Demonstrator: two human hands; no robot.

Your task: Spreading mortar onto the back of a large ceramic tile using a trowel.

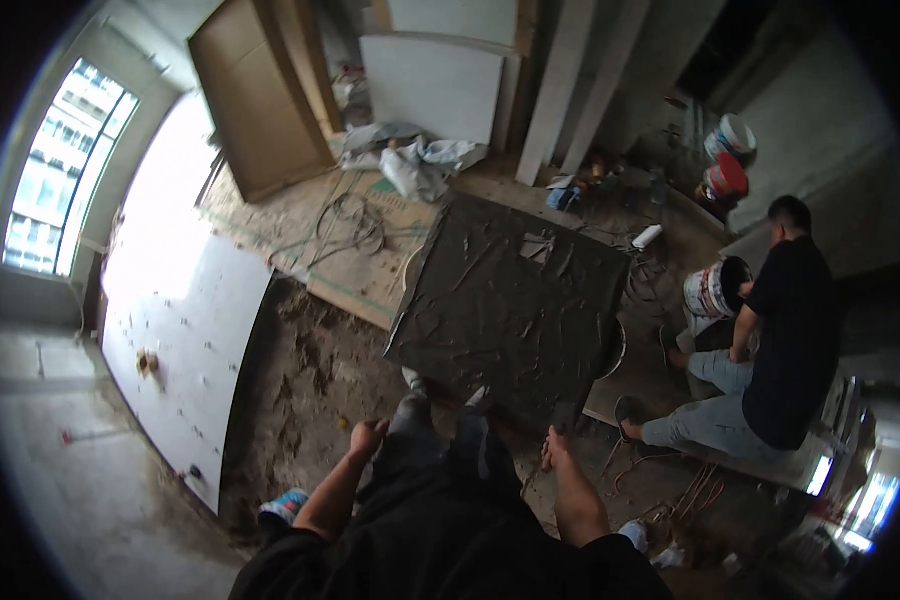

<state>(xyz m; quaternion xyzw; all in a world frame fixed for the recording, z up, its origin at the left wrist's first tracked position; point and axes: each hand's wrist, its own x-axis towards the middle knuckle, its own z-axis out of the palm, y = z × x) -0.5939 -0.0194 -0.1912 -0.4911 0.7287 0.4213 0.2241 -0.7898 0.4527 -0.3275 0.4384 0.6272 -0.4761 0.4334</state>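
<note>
My left hand (368, 436) is closed in a loose fist beside my left leg; what it holds, if anything, I cannot make out. My right hand (556, 449) grips a trowel (566, 415) by its handle, with the dark blade at the near right corner of a big square slab (500, 310). Dark wet mortar in uneven ridges covers the slab, with a small lighter patch toward its far side. My feet stand at the slab's near edge.
A seated person (780, 330) at the right reaches into a bucket (708, 292). White panels with spacers (190, 370) lie at left beside rough floor (295, 365). Cables (355, 225) rest on cardboard (280, 190); upright boards (430, 90), more buckets (725, 180) and orange cords (695, 495) surround the area.
</note>
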